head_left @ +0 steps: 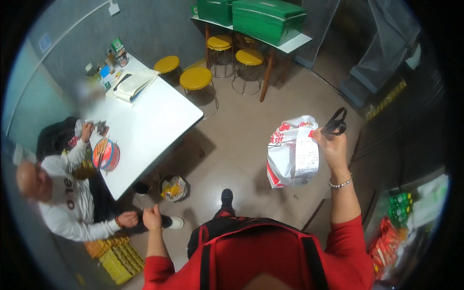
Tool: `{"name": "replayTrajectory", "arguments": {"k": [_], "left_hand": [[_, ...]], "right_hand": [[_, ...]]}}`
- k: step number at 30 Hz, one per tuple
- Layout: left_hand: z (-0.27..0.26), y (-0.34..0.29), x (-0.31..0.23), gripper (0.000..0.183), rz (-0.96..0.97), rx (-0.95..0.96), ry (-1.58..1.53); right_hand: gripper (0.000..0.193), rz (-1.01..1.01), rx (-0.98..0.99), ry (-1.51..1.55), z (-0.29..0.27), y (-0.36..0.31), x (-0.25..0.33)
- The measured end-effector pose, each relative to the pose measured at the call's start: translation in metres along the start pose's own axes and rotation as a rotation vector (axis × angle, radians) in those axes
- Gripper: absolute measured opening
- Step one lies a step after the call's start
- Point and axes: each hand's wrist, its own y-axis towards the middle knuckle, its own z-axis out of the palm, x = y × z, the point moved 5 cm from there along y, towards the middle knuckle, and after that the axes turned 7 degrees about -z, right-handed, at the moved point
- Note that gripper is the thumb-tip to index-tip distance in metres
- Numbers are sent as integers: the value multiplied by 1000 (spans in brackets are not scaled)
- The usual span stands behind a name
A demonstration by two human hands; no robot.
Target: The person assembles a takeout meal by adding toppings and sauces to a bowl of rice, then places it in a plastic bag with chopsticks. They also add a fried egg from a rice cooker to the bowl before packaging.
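Observation:
My right hand (334, 149) is closed on the gathered side of a white plastic takeaway bag (281, 157) with red print, held up above the floor. A white printed receipt (306, 157) hangs down its side. A black strap loop (335, 123) sticks out past my fingers on the far side of that hand. My left hand (152, 218) is lower at the left, its fingers curled in with the thumb up, and nothing shows in it. It is near the seated person's hand (128, 219), apart from it.
A seated person in a white sweatshirt (65, 193) is at the white table (164, 116), which bears a red bowl (106, 154) and an open book (133, 86). A waste bin (173, 187) stands below. Farther off are yellow stools (195, 79) and green boxes (268, 21). Packaged goods (386, 241) lie at right.

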Motion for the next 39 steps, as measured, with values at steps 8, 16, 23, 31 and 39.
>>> {"name": "replayTrajectory", "arguments": {"k": [8, 16, 23, 31, 39], "left_hand": [[10, -47, -125, 24, 547, 128, -438], [10, -36, -354, 20, 1115, 276, -691], [-22, -4, -525, 41, 1289, 74, -814], [-58, 24, -614, 60, 1556, -148, -770], [-104, 29, -595, 64, 2008, -445, -670]], "right_hand": [[12, 82, -92, 85, -5, -15, -20], [14, 60, -195, 41, -5, -21, -21], [13, 80, -313, -185, -24, -11, 5], [8, -49, -522, -202, -14, -27, 63], [26, -22, -809, -529, 6, -34, 127]]}}
